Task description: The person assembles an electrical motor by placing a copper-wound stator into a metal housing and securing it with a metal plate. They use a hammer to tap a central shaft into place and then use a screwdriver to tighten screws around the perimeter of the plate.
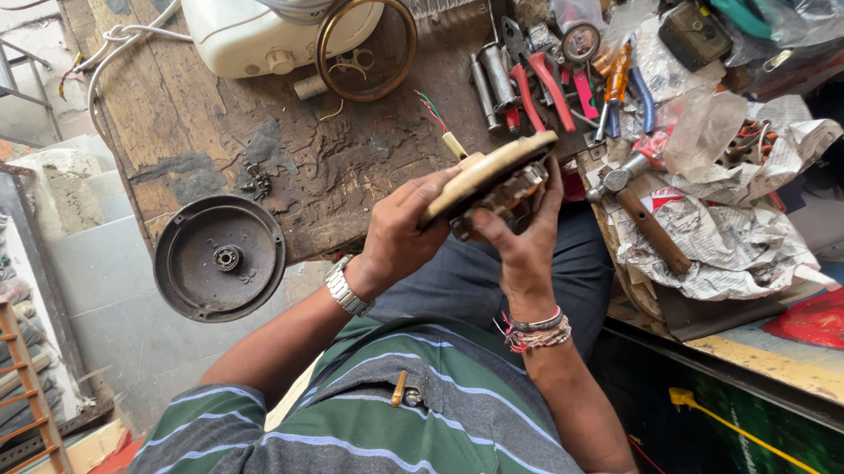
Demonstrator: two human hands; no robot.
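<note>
Both hands are wrapped around a round motor part (492, 177), cream-coloured plate on top with the metal guts hanging underneath, held up off the bench over the lap. Left hand (397, 235) grips the near edge with the thumb across the plate, right hand (527, 237) cups the underside with fingers (552, 192) curled up the far rim, so both are firmly clamped on it, nothing loose. It's tilted so the underside faces the person, and I'd say this is the inspecting/turning-it-over stage (looks like the winding side is what's being checked, though it's too shadowed to tell detail). Whatever comes next probably needs one hand freed while the other takes the whole weight, since the tools are all out of reach of a full grip. Out from there: red-handled pliers (544, 86) and a hammer (645, 209) just beyond on the worn wooden bench (210, 120), a brass ring (367, 47) by a cream casing (258, 24), and a dark round cover (220, 258) hanging off the bench's near edge.
</note>
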